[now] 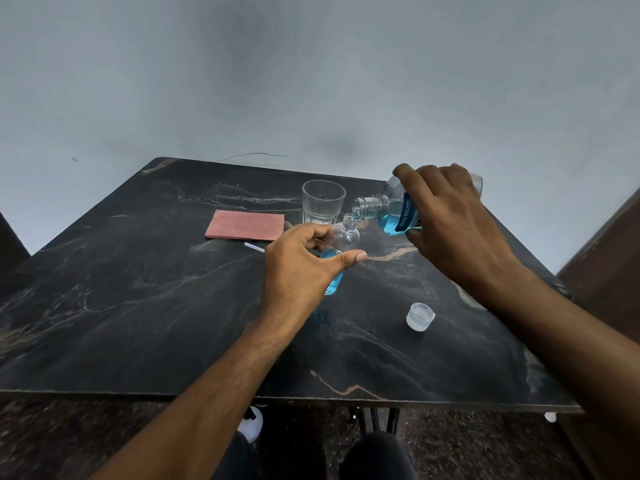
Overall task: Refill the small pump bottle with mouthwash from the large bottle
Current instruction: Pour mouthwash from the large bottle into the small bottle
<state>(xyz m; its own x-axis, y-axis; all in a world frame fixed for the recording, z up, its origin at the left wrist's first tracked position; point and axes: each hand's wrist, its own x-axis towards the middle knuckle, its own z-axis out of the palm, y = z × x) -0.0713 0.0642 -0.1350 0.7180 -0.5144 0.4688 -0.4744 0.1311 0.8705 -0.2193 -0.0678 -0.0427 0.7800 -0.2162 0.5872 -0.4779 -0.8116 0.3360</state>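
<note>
Right hand [450, 220] gripping big bottle [391, 211], neck aimed at 9 o'clock; left hand [304, 261] holding small bottle [341, 244], mouth toward 1 o'clock.

A dark marbled table [145, 306] is set against a pale grey wall [242, 81]. An empty clear glass [323, 201] is stood upright near the far edge, and a pink ribbed cloth [245, 225] is laid flat just beside it. Beneath the table, what may be a white object [252, 424] is glimpsed.
</note>
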